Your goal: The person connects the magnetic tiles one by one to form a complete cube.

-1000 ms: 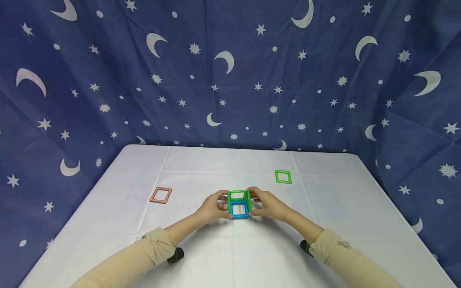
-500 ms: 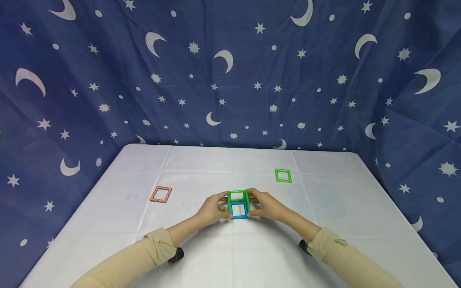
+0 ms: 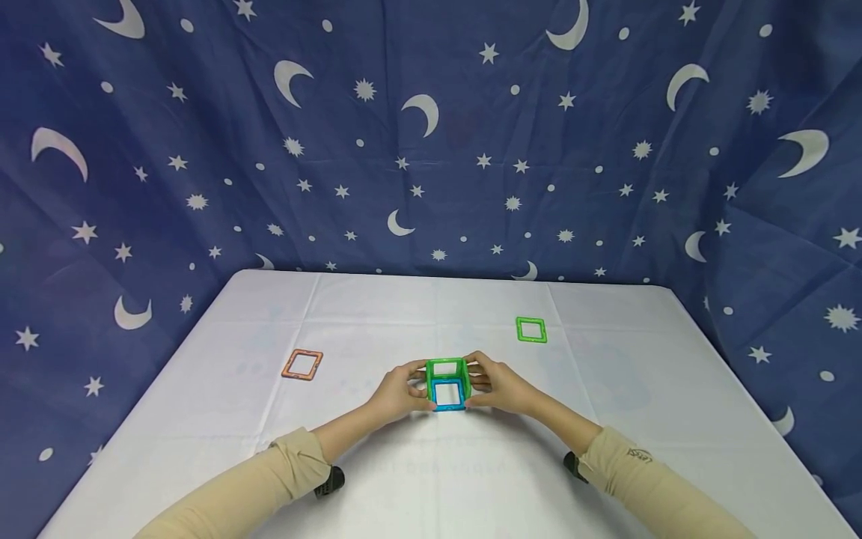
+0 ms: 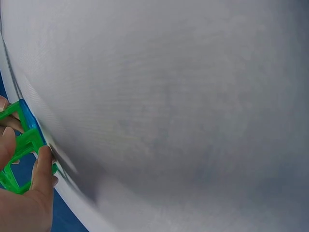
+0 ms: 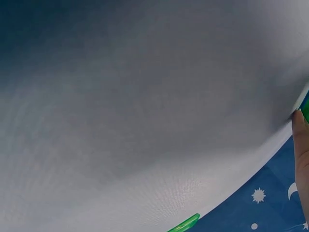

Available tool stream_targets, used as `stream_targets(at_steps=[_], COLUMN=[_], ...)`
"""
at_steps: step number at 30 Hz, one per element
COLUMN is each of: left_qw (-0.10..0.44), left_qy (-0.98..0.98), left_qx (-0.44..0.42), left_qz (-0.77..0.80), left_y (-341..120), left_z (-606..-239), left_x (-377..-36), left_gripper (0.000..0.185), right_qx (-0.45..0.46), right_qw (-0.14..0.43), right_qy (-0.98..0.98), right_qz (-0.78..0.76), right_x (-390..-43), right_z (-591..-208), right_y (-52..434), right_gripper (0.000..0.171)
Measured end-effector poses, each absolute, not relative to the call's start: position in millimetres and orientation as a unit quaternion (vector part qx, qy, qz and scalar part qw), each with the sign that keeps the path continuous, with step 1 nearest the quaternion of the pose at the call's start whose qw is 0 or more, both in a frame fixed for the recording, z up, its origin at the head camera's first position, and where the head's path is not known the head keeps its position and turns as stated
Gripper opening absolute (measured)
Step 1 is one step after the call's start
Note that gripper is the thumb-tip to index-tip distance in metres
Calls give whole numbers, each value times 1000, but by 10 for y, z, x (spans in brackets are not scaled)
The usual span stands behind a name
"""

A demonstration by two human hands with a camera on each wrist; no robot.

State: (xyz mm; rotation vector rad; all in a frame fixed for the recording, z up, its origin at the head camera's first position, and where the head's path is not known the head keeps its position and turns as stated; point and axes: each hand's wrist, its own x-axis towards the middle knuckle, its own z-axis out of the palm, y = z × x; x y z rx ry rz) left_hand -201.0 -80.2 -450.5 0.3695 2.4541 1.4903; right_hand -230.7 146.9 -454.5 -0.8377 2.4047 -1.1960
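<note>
Green and blue square frame tiles stand joined as a small open cube [image 3: 446,385] at the middle of the white counter [image 3: 431,464]: the near wall is blue, the far and side walls green, the top uncovered. It is one cube of hollow plastic frames with open centres; how many tiles it has in all cannot be told. The left hand [image 3: 397,391] grips it at 9 o'clock, fingers curled on the green side frame, and the right hand [image 3: 498,383] pinches it at 3 o'clock. Two loose tiles lie flat: one orange square tile [image 3: 301,364] at 9 o'clock of the cube, one green square tile [image 3: 530,329] at 1 o'clock, both well apart from it.
</note>
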Motion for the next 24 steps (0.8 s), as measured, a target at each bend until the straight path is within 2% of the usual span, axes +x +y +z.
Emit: stream_targets(at_steps=[7, 13, 17, 24], left_qw=[117, 130, 127, 127], left_qy=[843, 839, 838, 836], left_qx=[117, 118, 130, 122], left_qz=[511, 515, 514, 520], left_y=[-805, -842, -871, -887], left_z=[-4509, -4519, -4536, -4537], left_x=[-2015, -1990, -1980, -1994], left_gripper=[73, 75, 65, 46], right_qx=[-293, -308, -312, -328], right_qw=[166, 162, 151, 115], right_qy=[843, 847, 856, 869], right_qz=[-420, -403, -384, -352], right_x=[-2308, -2293, -2299, -2309], right_z=[-4537, -4530, -4536, -4503], right_y=[1461, 1447, 1452, 1467], right_gripper=[62, 72, 75, 68])
